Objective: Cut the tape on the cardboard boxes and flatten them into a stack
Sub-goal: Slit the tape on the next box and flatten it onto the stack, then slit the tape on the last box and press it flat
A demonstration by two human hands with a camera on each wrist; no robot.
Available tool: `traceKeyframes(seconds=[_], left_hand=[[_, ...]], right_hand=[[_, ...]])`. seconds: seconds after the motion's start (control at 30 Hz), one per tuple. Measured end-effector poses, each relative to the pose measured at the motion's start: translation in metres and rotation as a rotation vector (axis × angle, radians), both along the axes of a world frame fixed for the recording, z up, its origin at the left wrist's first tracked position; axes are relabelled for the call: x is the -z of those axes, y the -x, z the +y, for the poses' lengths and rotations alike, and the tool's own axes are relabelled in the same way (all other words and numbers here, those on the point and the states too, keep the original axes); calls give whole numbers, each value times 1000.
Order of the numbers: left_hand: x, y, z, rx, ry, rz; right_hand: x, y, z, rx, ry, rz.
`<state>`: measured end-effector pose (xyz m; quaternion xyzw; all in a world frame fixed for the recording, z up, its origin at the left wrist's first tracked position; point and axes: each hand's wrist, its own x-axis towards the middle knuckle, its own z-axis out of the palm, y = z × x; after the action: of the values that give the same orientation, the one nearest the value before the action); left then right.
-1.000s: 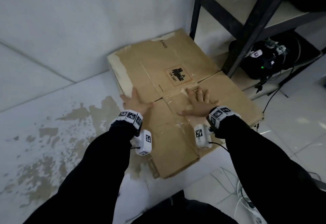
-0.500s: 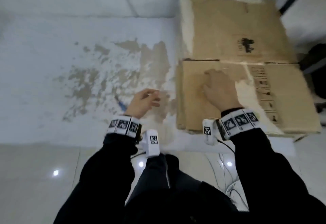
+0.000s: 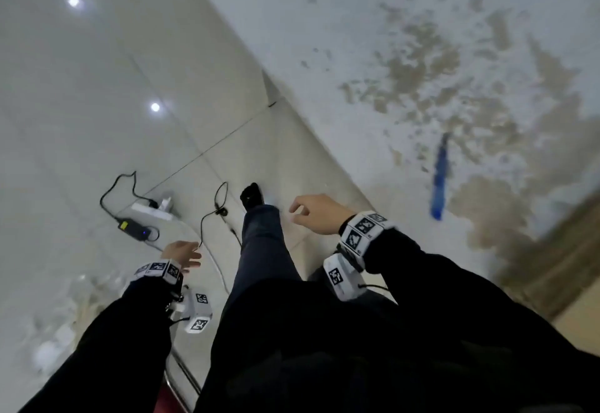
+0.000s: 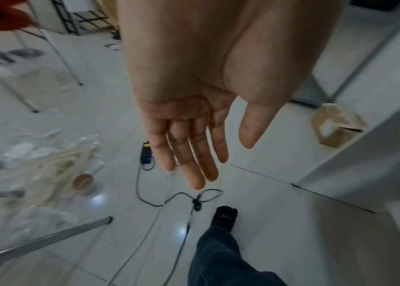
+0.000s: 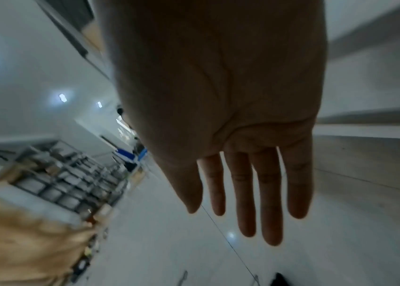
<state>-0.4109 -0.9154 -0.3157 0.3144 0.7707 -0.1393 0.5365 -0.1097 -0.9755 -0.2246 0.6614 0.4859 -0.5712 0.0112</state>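
Now both hands empty, fingers loosely extended: right hand (image 3: pixel 316 214) nearer the blue box cutter (image 3: pixel 440 178), which lies on the stained floor to its right, long axis running away from the person; left hand (image 3: pixel 181 252) farther; flattened cardboard (image 3: pixel 558 256) at far right edge.

A glossy pale tiled floor (image 3: pixel 97 94) fills the left part of the head view. On it, at middle left, lie a white power strip (image 3: pixel 152 211) and a black power adapter (image 3: pixel 131 229) with looping black cables (image 3: pixel 212 214). A foot in a dark sock (image 3: pixel 250 195) stands on the tiles at the centre. The right part is a white, brown-stained surface (image 3: pixel 406 55); a blue object (image 3: pixel 440 178), blurred, lies on it at middle right.
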Motion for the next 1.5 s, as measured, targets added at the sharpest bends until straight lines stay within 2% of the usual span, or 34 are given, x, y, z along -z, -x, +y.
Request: traceKeyframes(seconds=[0.1, 0.2, 0.3, 0.43, 0.57, 0.63, 0.8, 0.93, 1.03, 1.1, 1.17, 1.27, 1.33, 1.5], left_hand=[[13, 41, 23, -133, 15, 21], [16, 68, 67, -207, 36, 15], [4, 74, 123, -182, 27, -14], [-7, 68, 215, -68, -61, -112], [-3, 58, 310, -160, -149, -177], [0, 54, 358, -198, -145, -181], [-3, 65, 472, -194, -167, -124], [-12, 89, 563, -208, -70, -57], [-16, 96, 636, -263, -79, -8], [-18, 92, 689, -273, -92, 11], [-17, 85, 743, -226, -97, 21], [-1, 58, 827, -63, -76, 40], [15, 31, 883, 41, -55, 36], [50, -67, 1007, 361, -73, -16]], right_hand=[[43, 23, 59, 18, 102, -14], [83, 37, 113, 168, 204, -44], [97, 42, 158, 299, 326, -124], [111, 49, 224, 524, 432, -81], [115, 60, 313, 823, 447, 32], [118, 64, 365, 911, 435, 76], [127, 78, 504, 911, 475, 119], [112, 93, 628, 878, 333, 171], [96, 116, 706, 755, 257, 180], [88, 129, 751, 655, 225, 273], [84, 134, 790, 595, 226, 375], [95, 111, 836, 621, 223, 402], [110, 78, 859, 772, 221, 357], [160, -28, 882, 1331, 307, 235]])
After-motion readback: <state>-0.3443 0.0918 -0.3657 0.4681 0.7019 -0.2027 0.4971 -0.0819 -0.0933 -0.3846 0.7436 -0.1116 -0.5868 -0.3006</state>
